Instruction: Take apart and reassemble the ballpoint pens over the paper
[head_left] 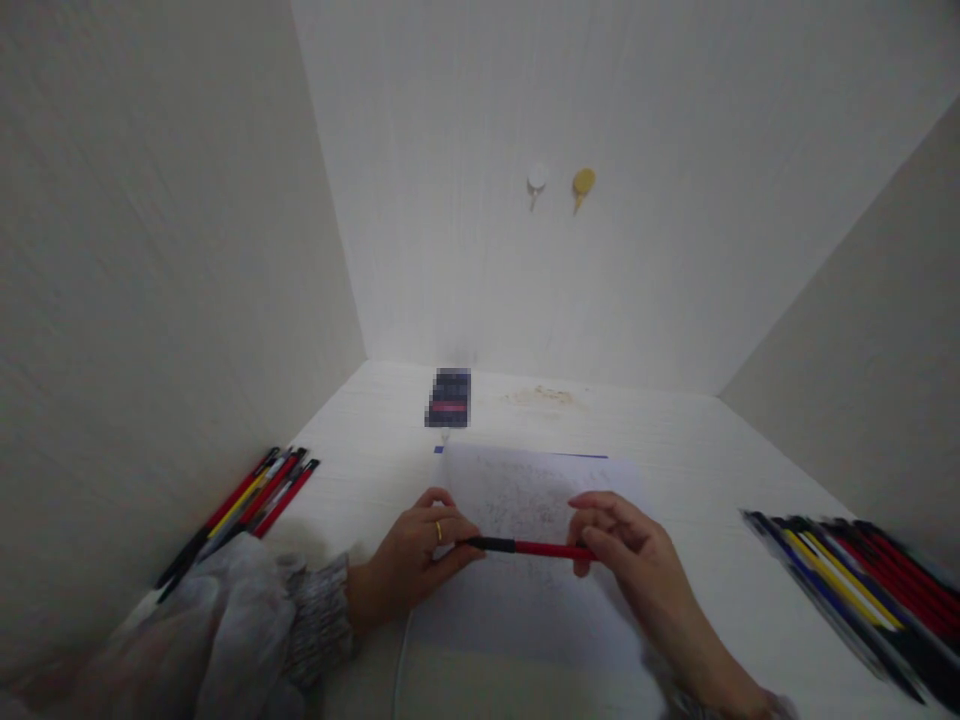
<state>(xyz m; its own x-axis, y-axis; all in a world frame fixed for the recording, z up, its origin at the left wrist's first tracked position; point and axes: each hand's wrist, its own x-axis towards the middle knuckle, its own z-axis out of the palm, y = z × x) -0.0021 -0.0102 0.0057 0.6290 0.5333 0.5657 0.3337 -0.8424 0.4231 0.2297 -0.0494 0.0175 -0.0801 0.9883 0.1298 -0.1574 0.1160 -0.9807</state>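
A red pen with a black end (551, 549) lies level between my two hands, above a sheet of paper (517, 625) covered in faint scribbles. My left hand (431, 545), with a gold ring on one finger, pinches the black end between thumb and fingertips. At the red end, my right hand (619, 540) grips the pen between thumb and index finger, its other fingers loosely curled. The very tips of the pen are hidden by my fingers.
To the left lies a row of red, yellow and black pens (251, 500); a larger bunch of pens (862, 580) is at the right. A blurred-out phone (450, 398) with a cable (401, 665) rests at the back. Two hooks (583, 182) hang on the wall.
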